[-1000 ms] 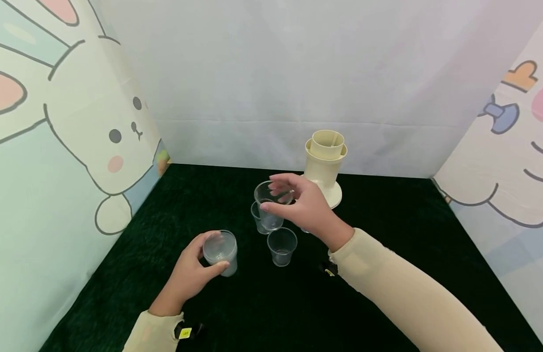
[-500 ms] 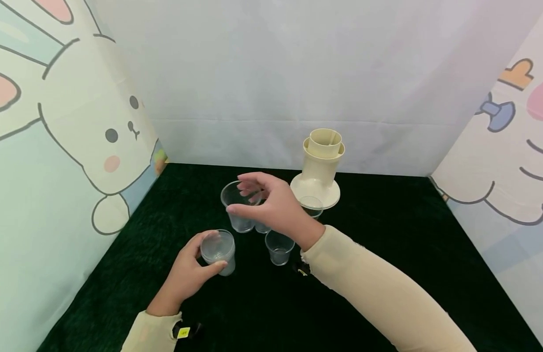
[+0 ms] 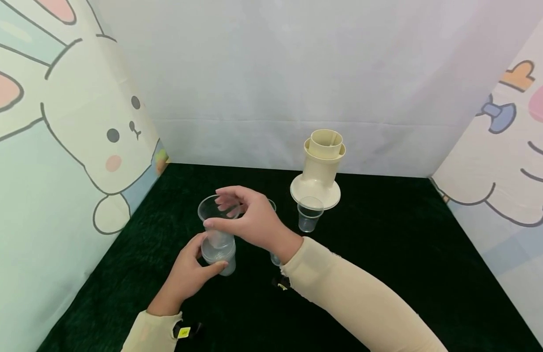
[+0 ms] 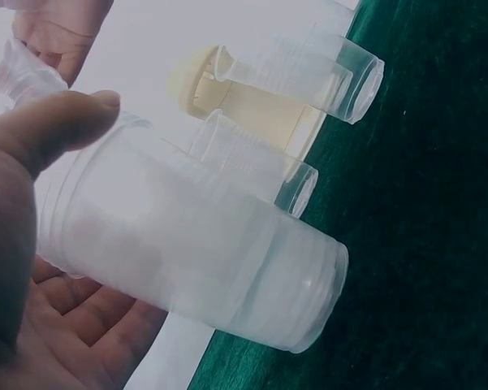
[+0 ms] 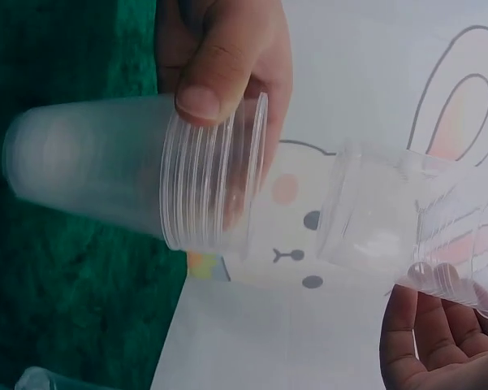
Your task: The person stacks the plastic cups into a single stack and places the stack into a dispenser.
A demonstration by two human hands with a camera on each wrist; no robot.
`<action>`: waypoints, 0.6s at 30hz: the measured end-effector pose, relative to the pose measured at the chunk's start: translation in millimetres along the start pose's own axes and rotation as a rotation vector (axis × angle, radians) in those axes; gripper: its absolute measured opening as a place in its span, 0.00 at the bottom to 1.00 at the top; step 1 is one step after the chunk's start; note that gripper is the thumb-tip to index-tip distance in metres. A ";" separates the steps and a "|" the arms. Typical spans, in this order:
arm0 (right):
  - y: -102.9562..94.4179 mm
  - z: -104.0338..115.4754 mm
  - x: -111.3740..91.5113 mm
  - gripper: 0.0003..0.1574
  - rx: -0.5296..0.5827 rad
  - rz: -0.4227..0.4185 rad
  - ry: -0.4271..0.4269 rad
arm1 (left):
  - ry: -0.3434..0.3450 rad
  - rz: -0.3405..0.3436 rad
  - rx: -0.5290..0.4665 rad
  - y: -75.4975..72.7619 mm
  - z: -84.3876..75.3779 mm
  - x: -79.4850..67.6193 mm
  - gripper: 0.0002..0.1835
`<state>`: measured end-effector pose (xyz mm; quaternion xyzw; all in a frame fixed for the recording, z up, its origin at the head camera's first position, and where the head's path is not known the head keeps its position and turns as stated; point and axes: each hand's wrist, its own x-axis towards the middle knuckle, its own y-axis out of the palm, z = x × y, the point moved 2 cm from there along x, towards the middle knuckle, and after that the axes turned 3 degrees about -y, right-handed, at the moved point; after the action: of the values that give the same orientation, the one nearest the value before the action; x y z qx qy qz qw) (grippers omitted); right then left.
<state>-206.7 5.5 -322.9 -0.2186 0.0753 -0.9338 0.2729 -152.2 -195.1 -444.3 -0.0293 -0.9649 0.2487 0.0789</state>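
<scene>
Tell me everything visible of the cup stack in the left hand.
The cup stack is several see-through, cloudy cups, apparently plastic, nested together, their rims showing as close-set rings above a tapering body. It is roughly upright, mouth up. The left hand grips it near the rims, thumb on one side, fingers on the other. Just above, apart, is another cup in the right hand. Whether the base touches the green cloth is unclear.
</scene>
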 end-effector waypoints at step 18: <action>22.5 -24.5 -8.8 0.34 0.005 0.020 0.052 | 0.011 -0.010 -0.004 0.8 -2.5 -3.0 0.38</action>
<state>-200.3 -8.0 -353.8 -0.1927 0.0821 -0.9367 0.2807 -148.8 -193.5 -442.9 -0.0262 -0.9651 0.2461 0.0852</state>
